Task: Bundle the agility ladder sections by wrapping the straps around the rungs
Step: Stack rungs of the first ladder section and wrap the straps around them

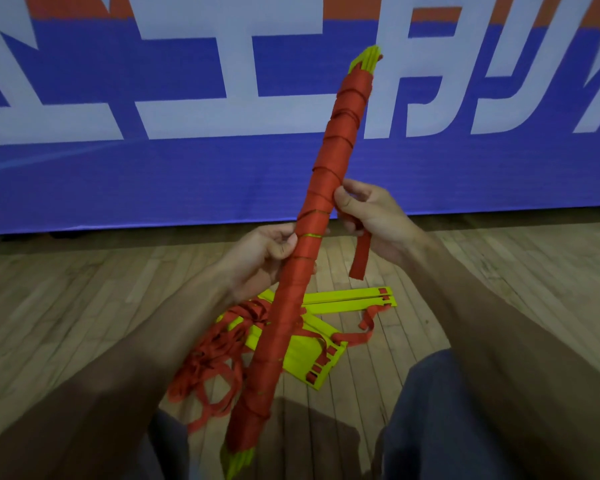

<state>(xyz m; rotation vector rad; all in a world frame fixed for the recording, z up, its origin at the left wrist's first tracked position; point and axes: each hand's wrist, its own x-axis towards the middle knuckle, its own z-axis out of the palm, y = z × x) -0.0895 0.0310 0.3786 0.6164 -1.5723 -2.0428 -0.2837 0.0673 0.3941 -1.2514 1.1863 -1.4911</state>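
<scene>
— From the head view, what is being held?

— A long, slim bundle [336, 133] of flat yellow-green plastic rungs, spiralled almost end to end in red woven strap. It slants up from between the knees towards the upper right. Bare rung tips poke out at the top and bottom, and thin lines of yellow show between some turns of webbing.

— And the grip?

— The left hand [260, 258] is closed round the bundle about halfway up. Its thumb presses the front and its fingers curl behind. The right hand [371, 209] is just above, on the other side, with its thumb tip against the wrapping. Its fingers are curled in on the strap tail [359, 258], a flat red ribbon that hangs limp below the palm with a square-cut end.

— What lies underneath?

— A pale wooden plank floor [84, 306] with visible grain. On it lie loose rungs [347, 299], flat yellow-green slats with small slots at their ends where red webbing passes through. Beside them, to the left, is a strap tangle [205, 362] of loose red loops.

— Behind that?

— A smooth blue banner [187, 174] with large white block shapes and an orange band at the top. Grey-blue trouser legs [447, 410] frame the bottom.
</scene>
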